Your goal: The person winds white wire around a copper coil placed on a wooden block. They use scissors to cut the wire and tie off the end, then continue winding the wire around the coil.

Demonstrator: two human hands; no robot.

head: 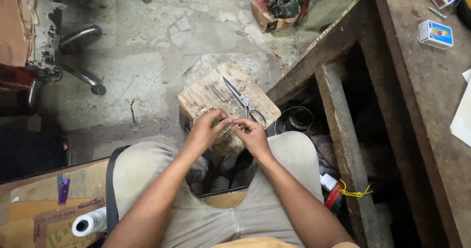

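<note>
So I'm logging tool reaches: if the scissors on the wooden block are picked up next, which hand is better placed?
Probably the right hand: the scissors lie just beyond it, their handles nearly touching its fingers. The left hand sits further off, against the round coiled part.

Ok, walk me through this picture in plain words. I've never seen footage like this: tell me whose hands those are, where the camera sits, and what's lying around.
There is one picture, taken by a camera worn on a person's head and looking down, so you see their own arms and lap. The person sits over a concrete floor. Both hands meet above a worn wooden block: the left hand and the right hand pinch a small round part wound with wire; what exactly it is cannot be told. A pair of scissors lies shut on the block, untouched. To the right runs a wooden workbench with two small boxes on top. A white roll lies on cardboard at lower left.
</note>
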